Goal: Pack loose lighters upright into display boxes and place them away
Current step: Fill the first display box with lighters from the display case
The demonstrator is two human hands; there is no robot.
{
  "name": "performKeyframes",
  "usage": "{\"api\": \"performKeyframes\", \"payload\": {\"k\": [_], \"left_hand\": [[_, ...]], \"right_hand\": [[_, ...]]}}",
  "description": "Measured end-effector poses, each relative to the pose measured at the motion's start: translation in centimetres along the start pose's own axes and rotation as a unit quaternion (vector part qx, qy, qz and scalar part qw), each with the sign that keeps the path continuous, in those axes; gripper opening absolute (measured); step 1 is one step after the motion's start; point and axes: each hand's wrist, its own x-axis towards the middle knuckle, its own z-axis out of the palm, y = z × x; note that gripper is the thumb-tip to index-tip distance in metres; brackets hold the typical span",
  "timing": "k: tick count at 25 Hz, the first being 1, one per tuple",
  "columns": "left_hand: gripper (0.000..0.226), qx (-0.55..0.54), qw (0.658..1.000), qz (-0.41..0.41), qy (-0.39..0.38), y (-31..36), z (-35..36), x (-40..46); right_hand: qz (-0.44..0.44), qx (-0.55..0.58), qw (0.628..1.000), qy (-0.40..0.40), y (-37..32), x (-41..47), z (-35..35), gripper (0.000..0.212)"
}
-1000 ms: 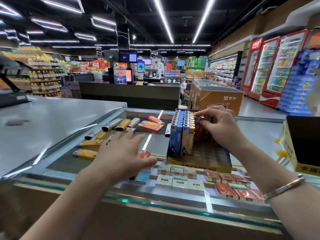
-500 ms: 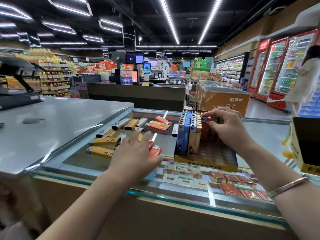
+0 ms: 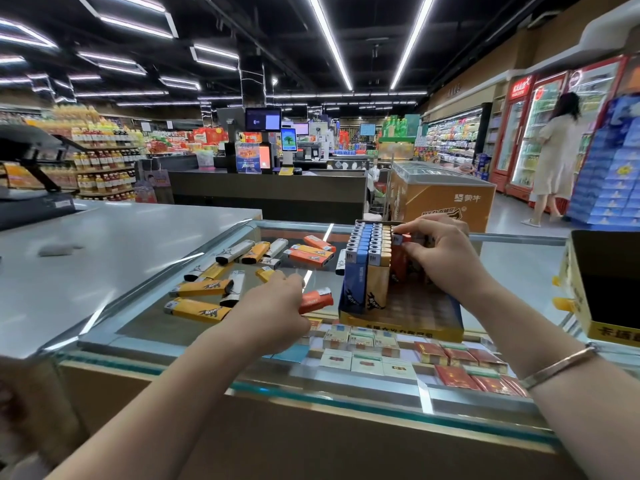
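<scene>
Presently my right hand [image 3: 440,258] pinched a red lighter [image 3: 400,261] upright beside the filled rows in the display box [image 3: 401,296], keeping them from toppling; my left hand [image 3: 273,306] closed on another orange lighter [image 3: 317,300] lying on the counter [image 3: 138,306].

Supermkt — strip lights [image 3: 329,39] overhead, drink fridges [image 3: 540,129] right, checkout counter [image 3: 270,192] ahead.

two hands [image 3: 273,306], two display boxes [image 3: 401,320], about fourteen loose lighters [image 3: 197,308]
</scene>
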Motion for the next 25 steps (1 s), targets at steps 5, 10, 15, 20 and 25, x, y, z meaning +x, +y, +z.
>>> {"api": "performKeyframes", "payload": {"k": [5,10,15,20,25], "left_hand": [[0.019,-0.058,0.986,0.041,0.15,-0.8,-0.3,-0.9],[0.016,0.05,0.994,-0.015,0.098,-3.8,-3.1,-0.9],[0.031,0.048,0.985,-0.03,-0.163,-4.9,-5.8,-1.5],[0.038,0.091,0.981,-0.031,-0.166,-4.9,-5.8,-1.0],[0.023,0.109,0.989,-0.063,-0.077,-5.6,-5.3,-0.5]], "right_hand": [[0.012,0.012,1.0,-0.013,-0.2,0.0,-0.1,0.021],[0.011,0.002,1.0,-0.015,-0.5,-0.2,-0.2,0.022],[0.012,0.003,1.0,-0.016,-0.4,-0.2,-0.2,0.022],[0.01,0.003,1.0,-0.013,-0.1,-0.1,-0.1,0.022],[0.005,0.004,1.0,-0.012,0.2,0.0,0.0,0.022]]}}
